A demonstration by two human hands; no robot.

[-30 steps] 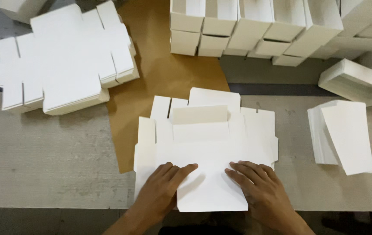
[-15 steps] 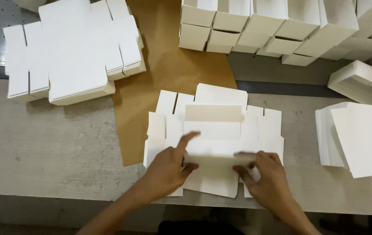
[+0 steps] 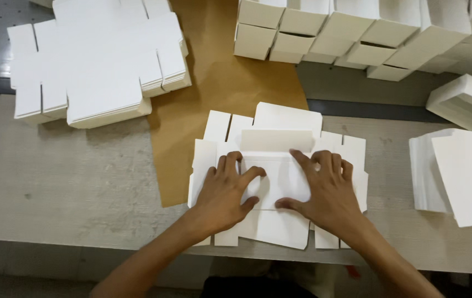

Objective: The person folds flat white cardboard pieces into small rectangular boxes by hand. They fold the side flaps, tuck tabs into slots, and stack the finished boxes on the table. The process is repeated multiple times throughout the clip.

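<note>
Seen from above: both hands pressed flat, palms down, on a white cardboard box blank (image 3: 280,182) lying on the grey worktable (image 3: 70,187), half over a sheet of brown paper (image 3: 219,72).

Left hand (image 3: 226,190) on the blank's left half, forearm coming in from the lower left at a slant. Fingers (image 3: 230,164) spread and pointing up and away from the body, thumb angled toward the middle of the blank. Nothing gripped, just laid open on the card.

Right hand (image 3: 327,187) on the right half, forearm entering from the lower right. Fingers (image 3: 324,161) fanned, index reaching up toward the folded flap at the top of the blank, thumb stretched inward and low. Also open, flat against the card, clamped on nothing.

Hands close side by side, thumbs pointing at each other with a patch of white card between them, not touching.

Beyond the blank: a stack of flat blanks (image 3: 92,60) at upper left, rows of folded white boxes (image 3: 357,33) along the top right, a pile of white card pieces (image 3: 454,174) to the right, well apart from the hands.
</note>
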